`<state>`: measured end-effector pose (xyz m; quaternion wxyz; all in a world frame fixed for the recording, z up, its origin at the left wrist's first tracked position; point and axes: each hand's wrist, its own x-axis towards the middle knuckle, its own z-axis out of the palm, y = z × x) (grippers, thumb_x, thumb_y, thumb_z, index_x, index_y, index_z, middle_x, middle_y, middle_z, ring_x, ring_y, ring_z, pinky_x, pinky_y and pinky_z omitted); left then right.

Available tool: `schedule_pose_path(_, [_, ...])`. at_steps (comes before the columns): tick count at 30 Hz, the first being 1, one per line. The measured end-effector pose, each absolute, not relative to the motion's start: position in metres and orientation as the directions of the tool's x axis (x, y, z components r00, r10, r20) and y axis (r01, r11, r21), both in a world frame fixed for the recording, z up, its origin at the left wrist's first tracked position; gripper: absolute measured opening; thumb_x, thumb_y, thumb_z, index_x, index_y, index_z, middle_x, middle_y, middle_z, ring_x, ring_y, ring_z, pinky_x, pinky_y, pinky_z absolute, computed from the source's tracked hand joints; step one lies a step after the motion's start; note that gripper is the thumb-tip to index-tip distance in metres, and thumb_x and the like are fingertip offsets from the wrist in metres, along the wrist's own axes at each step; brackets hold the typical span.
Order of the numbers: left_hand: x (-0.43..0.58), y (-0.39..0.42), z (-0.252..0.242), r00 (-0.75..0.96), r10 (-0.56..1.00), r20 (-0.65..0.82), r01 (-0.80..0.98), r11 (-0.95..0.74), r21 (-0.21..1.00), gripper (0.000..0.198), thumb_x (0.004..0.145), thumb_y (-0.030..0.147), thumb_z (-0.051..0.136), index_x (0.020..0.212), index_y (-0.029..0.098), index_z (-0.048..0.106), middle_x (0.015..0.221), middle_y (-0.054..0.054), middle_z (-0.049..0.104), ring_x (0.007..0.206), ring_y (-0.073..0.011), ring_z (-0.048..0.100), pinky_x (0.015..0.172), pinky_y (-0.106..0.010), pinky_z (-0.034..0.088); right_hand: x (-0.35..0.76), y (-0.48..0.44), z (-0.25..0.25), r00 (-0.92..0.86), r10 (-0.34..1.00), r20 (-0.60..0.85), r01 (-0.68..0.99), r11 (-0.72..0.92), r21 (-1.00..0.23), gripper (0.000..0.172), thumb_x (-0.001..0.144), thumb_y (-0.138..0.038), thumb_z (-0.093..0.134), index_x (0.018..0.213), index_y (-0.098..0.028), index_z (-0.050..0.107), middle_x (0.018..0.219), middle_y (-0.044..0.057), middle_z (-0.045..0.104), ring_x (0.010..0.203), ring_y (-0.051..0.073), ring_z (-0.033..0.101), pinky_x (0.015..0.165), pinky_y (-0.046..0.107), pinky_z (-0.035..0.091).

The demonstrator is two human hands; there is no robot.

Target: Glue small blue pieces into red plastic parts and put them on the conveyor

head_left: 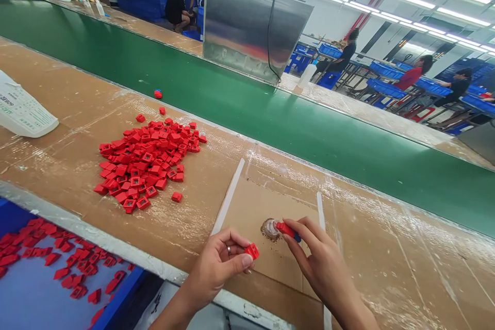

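Note:
Between the thumb and fingers of my left hand (226, 263) is a small red plastic block (252, 251) with a square recess facing up. My right hand (319, 247) pinches a small red and blue plastic piece (286, 229). The left end of that piece meets a whitish round blob (270, 228) with a brown, crumbly rim; whether it dips in or only touches, I cannot tell. Under both hands lies a sheet of brown cardboard (255, 201). To the left of my hands, many similar red blocks (150, 160) form a loose heap.
Two white strips (229, 196) flank the cardboard. A green conveyor belt (247, 98) runs behind the worktable (69, 165). At lower left, a blue bin (127, 291) holds more red blocks. A white printed bag (27, 108) lies at left. Several people sit in the background.

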<state>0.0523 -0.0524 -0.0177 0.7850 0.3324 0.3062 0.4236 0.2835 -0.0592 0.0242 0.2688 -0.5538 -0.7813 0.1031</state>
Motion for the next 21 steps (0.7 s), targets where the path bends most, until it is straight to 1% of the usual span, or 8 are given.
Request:
schedule_pose_path(9, [0.053, -0.054, -0.019, 0.454, 0.869, -0.194, -0.472, 0.420, 0.775, 0.021, 0.076, 0.026, 0.082, 0.088, 0.015, 0.068, 0.081, -0.002, 0.070, 0.069, -0.0110, 0.062, 0.064, -0.021, 0.050, 0.283, -0.060, 0.028, -0.224, 0.936, 0.270, 0.828, 0.329, -0.453, 0.022, 0.106, -0.033, 0.044, 0.116, -0.021, 0.059, 0.095, 0.005, 0.058, 0.079, 0.020, 0.060, 0.068, 0.030, 0.047])
schedule_pose_path(15, [0.052, -0.055, -0.018, 0.462, 0.867, -0.185, -0.467, 0.416, 0.780, 0.021, 0.078, 0.026, 0.081, 0.089, 0.015, 0.068, 0.081, -0.002, 0.069, 0.069, -0.0106, 0.060, 0.064, -0.021, 0.049, 0.283, -0.057, 0.035, -0.200, 0.941, 0.274, 0.840, 0.308, -0.447, 0.025, 0.106, -0.036, 0.044, 0.116, -0.021, 0.060, 0.097, 0.005, 0.060, 0.080, 0.020, 0.060, 0.068, 0.029, 0.047])
schedule_pose_path(21, [0.051, -0.054, -0.016, 0.459, 0.866, -0.199, -0.462, 0.424, 0.779, 0.022, 0.077, 0.027, 0.081, 0.089, 0.015, 0.068, 0.080, -0.002, 0.070, 0.070, -0.0110, 0.061, 0.064, -0.021, 0.048, 0.281, -0.056, 0.034, -0.230, 0.938, 0.260, 0.835, 0.327, -0.443, 0.025, 0.106, -0.036, 0.043, 0.114, -0.020, 0.061, 0.095, 0.006, 0.060, 0.079, 0.020, 0.060, 0.069, 0.030, 0.047])
